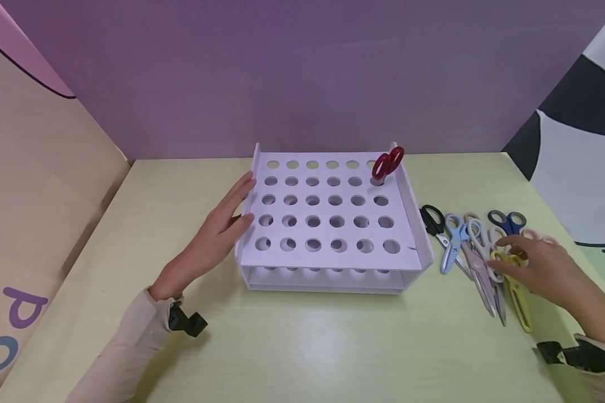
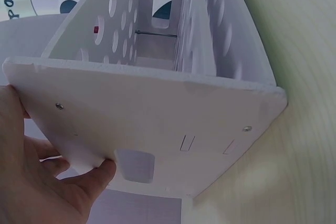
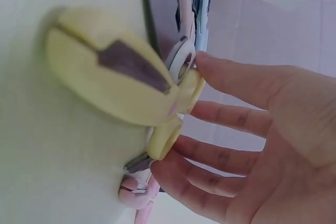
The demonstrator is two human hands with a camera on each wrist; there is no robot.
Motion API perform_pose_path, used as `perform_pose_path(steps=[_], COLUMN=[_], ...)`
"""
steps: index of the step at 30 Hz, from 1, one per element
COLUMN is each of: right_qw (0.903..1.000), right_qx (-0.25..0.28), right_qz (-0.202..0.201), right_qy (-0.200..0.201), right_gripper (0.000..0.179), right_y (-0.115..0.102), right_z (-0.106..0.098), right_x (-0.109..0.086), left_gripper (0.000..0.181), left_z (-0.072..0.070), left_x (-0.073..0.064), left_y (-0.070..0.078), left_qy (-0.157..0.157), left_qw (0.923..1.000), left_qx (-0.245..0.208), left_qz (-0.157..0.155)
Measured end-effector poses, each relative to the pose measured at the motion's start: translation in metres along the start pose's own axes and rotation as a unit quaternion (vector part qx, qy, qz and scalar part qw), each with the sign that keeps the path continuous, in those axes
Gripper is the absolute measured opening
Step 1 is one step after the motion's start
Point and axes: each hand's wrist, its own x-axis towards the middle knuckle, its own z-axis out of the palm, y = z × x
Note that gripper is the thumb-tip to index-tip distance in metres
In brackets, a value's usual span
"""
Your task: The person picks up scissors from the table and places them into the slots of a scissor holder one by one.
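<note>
My left hand [image 1: 213, 238] rests against the left side panel of a white rack [image 1: 327, 259] with rows of round holes. In the left wrist view its thumb [image 2: 97, 179] presses on that panel. At the right, my right hand [image 1: 547, 271] pinches the handles of yellow scissors [image 1: 519, 305] between thumb and fingers; their covered blades [image 3: 113, 82] point toward the near edge. Around them lie light blue scissors [image 1: 452, 249], white-handled scissors [image 1: 480, 238], pink scissors [image 1: 476, 266] and dark blue-handled scissors [image 1: 508, 221].
Red-handled scissors [image 1: 381, 167] stand in a hole at the rack's back right. Black-handled scissors [image 1: 435, 223] lie close to the rack's right side. Pink handles [image 1: 540, 237] show beyond my right hand. A purple wall panel [image 1: 312, 78] closes off the table's [image 1: 302, 347] back.
</note>
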Motion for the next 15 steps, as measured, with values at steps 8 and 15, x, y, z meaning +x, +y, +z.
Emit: perform_pose_path(steps=[8,15], right_qw=[0.9998,0.9984], right_qx=[0.001,0.002], right_qz=[-0.007,-0.018], right_qy=[0.018,0.053], right_gripper=[0.049,0.042], right_y=[0.0018,0.0032], right_z=[0.0018,0.0009], right_x=[0.0012,0.0004], left_gripper=[0.058,0.058], left_z=[0.0,-0.0015], left_x=[-0.0023,-0.0023], left_y=[0.0004,0.0043], left_qy=[0.001,0.0], left_qw=[1.0,1.0], left_qx=[0.0,0.0], left_qz=[0.001,0.003])
